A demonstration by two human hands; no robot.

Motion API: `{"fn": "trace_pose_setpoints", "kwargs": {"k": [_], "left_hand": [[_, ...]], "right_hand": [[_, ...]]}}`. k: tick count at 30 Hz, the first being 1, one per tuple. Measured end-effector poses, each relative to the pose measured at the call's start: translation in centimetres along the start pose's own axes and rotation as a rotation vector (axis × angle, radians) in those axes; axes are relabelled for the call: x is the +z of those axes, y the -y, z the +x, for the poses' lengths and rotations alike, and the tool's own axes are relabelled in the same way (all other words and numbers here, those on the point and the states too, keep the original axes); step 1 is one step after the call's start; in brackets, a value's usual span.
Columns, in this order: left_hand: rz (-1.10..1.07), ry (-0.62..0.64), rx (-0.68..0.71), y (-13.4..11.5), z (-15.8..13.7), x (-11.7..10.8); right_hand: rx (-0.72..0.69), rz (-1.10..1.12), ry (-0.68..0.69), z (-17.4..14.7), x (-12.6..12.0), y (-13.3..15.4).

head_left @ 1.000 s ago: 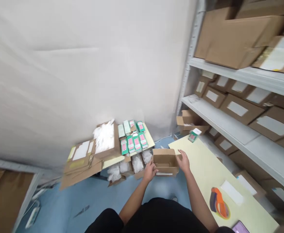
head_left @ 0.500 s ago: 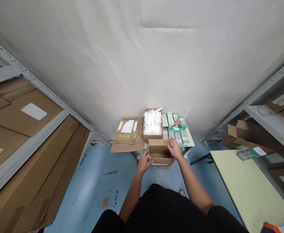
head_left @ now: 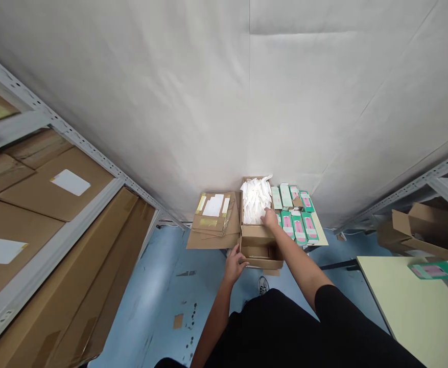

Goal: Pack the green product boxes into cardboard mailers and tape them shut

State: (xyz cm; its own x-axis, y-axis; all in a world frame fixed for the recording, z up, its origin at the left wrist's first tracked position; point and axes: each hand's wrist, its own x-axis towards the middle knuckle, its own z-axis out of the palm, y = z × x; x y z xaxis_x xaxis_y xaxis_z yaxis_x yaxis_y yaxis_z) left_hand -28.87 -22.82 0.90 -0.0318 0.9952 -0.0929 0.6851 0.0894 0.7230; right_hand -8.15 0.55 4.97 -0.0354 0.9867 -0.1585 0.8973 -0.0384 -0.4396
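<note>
An opened brown cardboard box (head_left: 262, 263) stands at the near side of the small table, its inside showing bare cardboard. My left hand (head_left: 234, 264) grips its left wall, thumb over the near edge. Behind it is a second cardboard box (head_left: 242, 225) heaped with thin white packets (head_left: 255, 198); their contents cannot be made out. My right hand (head_left: 270, 219) reaches across to this heap's near right corner, fingers closed on a white packet. Right beside the heap are several green-and-pink product cartons (head_left: 299, 228), in two rows.
Flattened cardboard sheets (head_left: 213, 240) with paper labels lie left of the packets. Shelving with large cartons (head_left: 61, 179) flanks the left side. At right are a pale yellow table (head_left: 407, 306), a loose green carton (head_left: 434, 269) and an open box (head_left: 419, 230).
My right hand has let go of the empty box's right side and moved up to the white packets. The left hand stays on the box. The view has shifted left.
</note>
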Motion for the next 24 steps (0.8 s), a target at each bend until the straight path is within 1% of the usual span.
{"fn": "trace_pose_setpoints", "kwargs": {"k": [3,5,9,11,13,17,20,22,24], "left_hand": [[0.0,-0.001,-0.007,0.1,0.0,0.2],[0.003,-0.002,-0.016,0.1,-0.3,0.3],[-0.004,-0.003,-0.012,0.0,-0.5,0.2],[-0.019,0.011,-0.001,0.3,-0.3,0.0],[-0.031,0.026,0.015,0.7,0.0,-0.3],[-0.027,0.06,0.068,1.7,0.4,-1.0],[-0.027,0.083,0.104,1.9,0.3,-1.6],[-0.032,0.086,0.118,1.9,0.1,-1.9],[-0.032,0.092,0.12,1.8,-0.1,-2.1]], "right_hand": [[0.138,-0.049,0.062,2.0,0.9,0.3],[0.176,-0.057,0.083,2.7,1.3,0.4],[0.182,-0.074,0.07,2.6,1.4,0.6],[0.179,-0.078,0.035,2.1,0.8,0.8],[0.155,-0.059,-0.032,1.5,-0.1,1.0],[0.033,0.077,-0.212,-0.3,-2.4,1.7],[-0.079,0.202,-0.308,-2.8,-3.5,2.1],[-0.132,0.25,-0.349,-5.3,-3.5,2.1],[-0.152,0.254,-0.315,-8.3,-2.6,1.8]]}}
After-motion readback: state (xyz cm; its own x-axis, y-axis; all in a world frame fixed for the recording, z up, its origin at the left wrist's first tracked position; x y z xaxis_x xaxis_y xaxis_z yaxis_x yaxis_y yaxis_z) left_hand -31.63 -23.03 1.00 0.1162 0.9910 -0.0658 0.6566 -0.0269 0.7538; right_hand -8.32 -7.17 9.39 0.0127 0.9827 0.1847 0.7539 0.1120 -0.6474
